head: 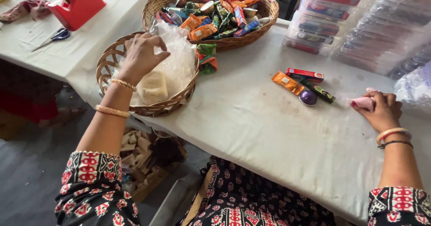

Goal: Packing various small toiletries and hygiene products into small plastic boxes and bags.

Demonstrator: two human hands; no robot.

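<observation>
A clear plastic bag [173, 62] in the small basket [107, 64], left of centre, is pinched by the left hand [141, 55]; a pink packet [362, 102] is held on the counter [251, 122] by the right hand [381, 111], far right.

Your white-clothed table [269, 131] carries two baskets [211, 15] [107, 66], loose packets [287, 82], a purple ball [308, 97], stacked plastic boxes [323, 19]; the next table [31, 51] holds scissors [51, 38], tape dispenser [78, 4].
</observation>
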